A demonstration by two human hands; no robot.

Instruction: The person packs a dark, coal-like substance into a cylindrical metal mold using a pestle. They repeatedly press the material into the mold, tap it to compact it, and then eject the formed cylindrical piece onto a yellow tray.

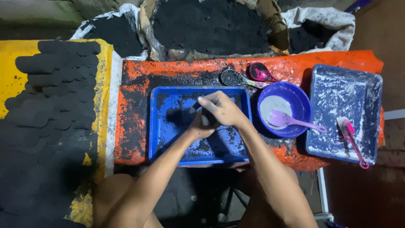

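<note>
- Both hands are meeting over the blue tray (168, 126): right hand (223, 110) is cupping over the left hand (201, 126), pressing a dark lump (205, 119) between the palms; the lump is mostly hidden, so its shape is unclear.
- Squeezing unevenly, it could be crumbling, dropping black powder into the tray or onto the orange desk (135, 84).
- Elbows are passing close to the purple bowl (295, 97) and its spoon (291, 121); a knock could be tipping it.
- Finished dark pieces (55, 84) are lying stacked at left, well apart.
</note>
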